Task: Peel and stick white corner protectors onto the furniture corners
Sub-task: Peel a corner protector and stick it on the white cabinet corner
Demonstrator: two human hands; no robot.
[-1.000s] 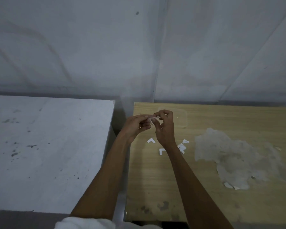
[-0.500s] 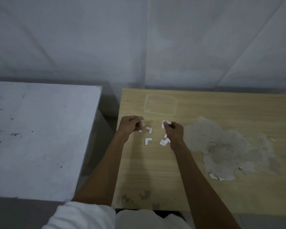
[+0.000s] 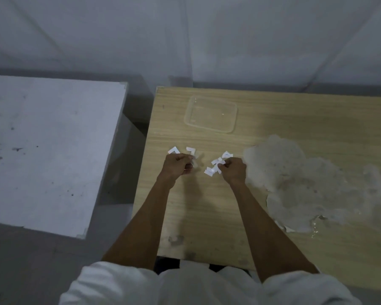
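**Two hands working white corner protectors on a worn wooden counter**

Seen from above, two bare forearms reach over a light wooden counter (image 3: 207, 216) toward its far left corner. The left hand (image 3: 178, 167) is curled, its grip narrow on a pale sliver (image 3: 194, 165) (too blurred to tell backing from protector). The right hand (image 3: 234, 170) is also curled, and its grip pinches one white piece (image 3: 220, 166) at the edge of a small heap. Hands held slightly apart over the pile suggest the peeling step.

The white L-shaped corner protectors (image 3: 210, 172) are thin, flat, matte angles, kept loose within easy reach. Two more (image 3: 174, 150) lie just beyond the left hand. A clear rectangular plastic lid (image 3: 210, 114) sits near the far edge. A grey peeled patch (image 3: 295, 183) scars the counter's right half.
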